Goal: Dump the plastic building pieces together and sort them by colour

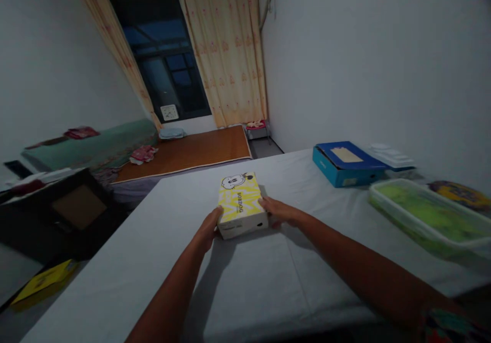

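A yellow and white cardboard shoebox (240, 203) printed "BOBDOG" with a cartoon dog face lies on the white-covered table (261, 276). My left hand (209, 228) grips its near left side, thumb at the upper edge. On the right side, my right hand (280, 211) holds the box with the thumb over the top edge and the other fingers along the side. The lid looks closed. Parts of the fingers on both hands are hidden behind the box's sides.
To the right stand a blue box (347, 163), a white plastic item (393, 156) and a clear tub (429, 215) with green contents. A yellow box (44, 284) is low at the left, below a dark cabinet (65, 212). Beyond the table is a bed (199, 151) with a brown mat.
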A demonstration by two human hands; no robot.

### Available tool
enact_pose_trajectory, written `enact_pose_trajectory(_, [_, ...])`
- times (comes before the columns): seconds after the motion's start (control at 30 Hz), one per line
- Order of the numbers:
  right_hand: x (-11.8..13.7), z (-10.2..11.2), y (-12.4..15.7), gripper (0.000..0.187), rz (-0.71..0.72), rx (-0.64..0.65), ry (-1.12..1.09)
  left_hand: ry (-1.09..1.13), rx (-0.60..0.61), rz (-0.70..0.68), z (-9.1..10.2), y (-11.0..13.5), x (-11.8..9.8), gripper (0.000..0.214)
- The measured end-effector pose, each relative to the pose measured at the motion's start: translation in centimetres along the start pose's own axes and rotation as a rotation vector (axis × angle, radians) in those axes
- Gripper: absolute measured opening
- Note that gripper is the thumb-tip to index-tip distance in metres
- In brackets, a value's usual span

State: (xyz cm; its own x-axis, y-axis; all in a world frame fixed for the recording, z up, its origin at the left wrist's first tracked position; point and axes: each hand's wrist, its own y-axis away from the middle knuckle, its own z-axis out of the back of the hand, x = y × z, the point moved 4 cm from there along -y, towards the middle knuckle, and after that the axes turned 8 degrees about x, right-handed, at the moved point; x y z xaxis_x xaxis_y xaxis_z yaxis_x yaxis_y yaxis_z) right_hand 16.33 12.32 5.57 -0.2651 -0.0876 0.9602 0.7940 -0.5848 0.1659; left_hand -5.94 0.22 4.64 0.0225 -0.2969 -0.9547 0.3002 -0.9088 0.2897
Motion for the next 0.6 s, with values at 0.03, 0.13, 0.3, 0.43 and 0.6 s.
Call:
enact_pose_trajectory(0.03, [0.0,-0.5,0.6,0.064,0.017,0.045,-0.047,-0.018,0.006,-0.001,-0.3,0.1,-0.1,0.052])
enact_pose_trajectory(0.13, [-0.1,0.7,1.9,0.071,0.046,0.026,-0.139,-0.049,0.031,-0.009,-2.5,-0.5,-1.0,0.053])
enact_pose_trajectory(0.3, [-1.3,9.1,3.2,0.059,0.003,-0.226,-0.167,-0.029,0.163,-0.143,-10.2,-4.8,-4.6,0.05])
enact_pose_trajectory(0.43, [-3.1,16.0,3.5,0.056,-0.026,-0.49,-0.16,0.02,0.24,-0.205,-17.7,-10.7,-7.2,0.05])
enact_pose_trajectory(0.6, [-6.4,20.6,3.7,0.061,0.023,-0.84,-0.072,0.092,0.324,-0.231,-25.0,-16.0,-7.7,0.047])
